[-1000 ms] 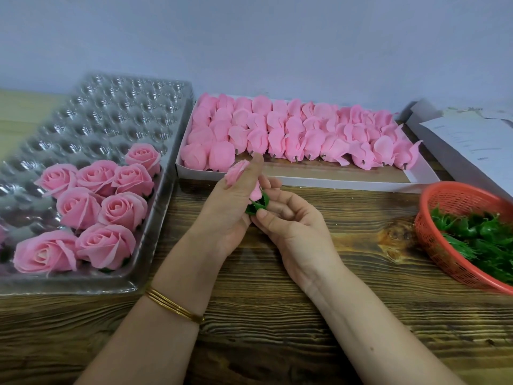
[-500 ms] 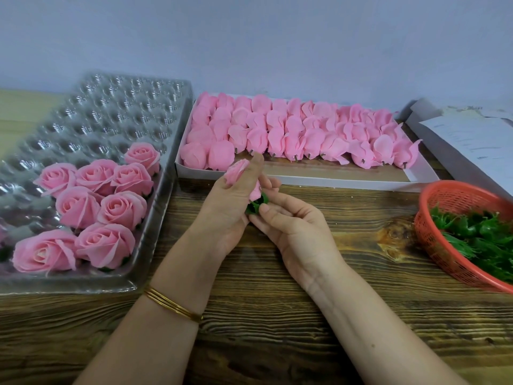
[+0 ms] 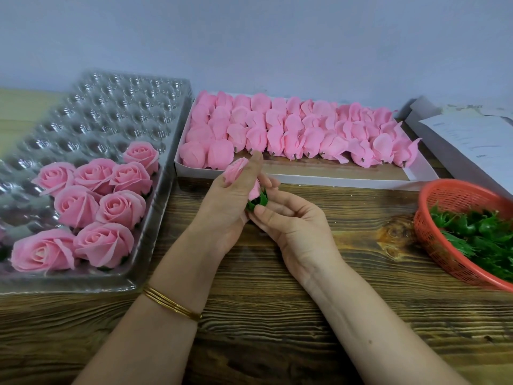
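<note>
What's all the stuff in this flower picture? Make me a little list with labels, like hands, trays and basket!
holding: left hand grips a pink soft-petalled rose head
fitting: right hand pinches the green leafy base under that rose
left side: clear plastic cup tray, finished open pink roses at its near end
back: white cardboard box with rows of closed pink buds
right side: red plastic mesh basket of green leafy pieces
surface: dark wooden table
</note>
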`<state>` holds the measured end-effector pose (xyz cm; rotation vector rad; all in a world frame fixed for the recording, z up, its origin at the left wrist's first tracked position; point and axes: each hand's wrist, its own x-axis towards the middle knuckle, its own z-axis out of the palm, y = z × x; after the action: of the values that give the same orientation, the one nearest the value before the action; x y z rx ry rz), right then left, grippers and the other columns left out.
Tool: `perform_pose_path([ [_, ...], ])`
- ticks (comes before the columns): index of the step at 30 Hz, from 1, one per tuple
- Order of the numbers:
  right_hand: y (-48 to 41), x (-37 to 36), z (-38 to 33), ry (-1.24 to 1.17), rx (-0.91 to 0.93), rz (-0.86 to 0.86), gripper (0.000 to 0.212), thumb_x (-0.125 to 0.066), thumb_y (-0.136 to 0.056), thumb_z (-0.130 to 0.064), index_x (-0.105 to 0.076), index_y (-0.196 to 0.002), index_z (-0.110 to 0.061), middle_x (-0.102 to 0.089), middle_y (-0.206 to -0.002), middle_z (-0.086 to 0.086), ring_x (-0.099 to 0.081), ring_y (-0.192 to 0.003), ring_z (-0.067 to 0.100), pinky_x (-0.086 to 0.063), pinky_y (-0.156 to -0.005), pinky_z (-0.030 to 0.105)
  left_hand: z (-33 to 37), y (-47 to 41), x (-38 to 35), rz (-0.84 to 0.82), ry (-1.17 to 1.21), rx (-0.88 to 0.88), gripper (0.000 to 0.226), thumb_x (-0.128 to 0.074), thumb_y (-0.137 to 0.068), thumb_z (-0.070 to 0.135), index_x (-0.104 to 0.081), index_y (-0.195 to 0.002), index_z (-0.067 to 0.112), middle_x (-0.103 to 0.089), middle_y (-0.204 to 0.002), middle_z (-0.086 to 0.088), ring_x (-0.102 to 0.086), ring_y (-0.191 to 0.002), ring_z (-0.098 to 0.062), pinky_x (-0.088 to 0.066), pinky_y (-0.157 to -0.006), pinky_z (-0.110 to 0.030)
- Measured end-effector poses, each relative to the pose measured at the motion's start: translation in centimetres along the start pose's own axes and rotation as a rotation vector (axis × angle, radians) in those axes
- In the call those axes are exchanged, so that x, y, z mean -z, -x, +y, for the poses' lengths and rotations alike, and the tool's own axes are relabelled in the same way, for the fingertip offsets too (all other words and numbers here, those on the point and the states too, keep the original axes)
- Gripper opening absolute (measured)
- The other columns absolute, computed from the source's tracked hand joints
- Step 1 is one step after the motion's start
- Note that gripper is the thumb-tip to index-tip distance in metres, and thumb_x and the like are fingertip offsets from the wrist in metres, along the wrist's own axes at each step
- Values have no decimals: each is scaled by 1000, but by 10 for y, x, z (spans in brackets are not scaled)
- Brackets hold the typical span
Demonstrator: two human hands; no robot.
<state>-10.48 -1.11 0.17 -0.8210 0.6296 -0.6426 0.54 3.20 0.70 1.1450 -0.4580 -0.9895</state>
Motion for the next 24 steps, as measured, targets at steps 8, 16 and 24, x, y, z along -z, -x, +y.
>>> perform_pose_path([
  [8,1,-1,2,49,40,47,31,-68,-73,19,-74,-92,-4,-75,-78,11,-73,-82,22,-60,-82,32,-2,2,-5,41,-78,-57,39,-65,-71,56,-63,-63,18,-71,-83,-4,-66,-87,-18,-51,-93,-46],
  [16,-1,2,2,16,18,14,34,-71,-70,14,-70,-102,2,-74,-87,16,-71,-87,24,-60,-80,29,0,3,-4,22,-63,-39,38,-64,-74,53,-63,-64,16,-71,-86,-6,-67,-89,-20,-53,-94,-47],
  [24,-2,4,3,60,45,14,33,-75,-63,8,-73,-95,-3,-75,-87,16,-73,-86,24,-59,-77,28,2,3,-4,36,-17,-11,38,-59,-92,42,-64,-67,13,-70,-86,-8,-67,-87,-17,-55,-83,-38],
])
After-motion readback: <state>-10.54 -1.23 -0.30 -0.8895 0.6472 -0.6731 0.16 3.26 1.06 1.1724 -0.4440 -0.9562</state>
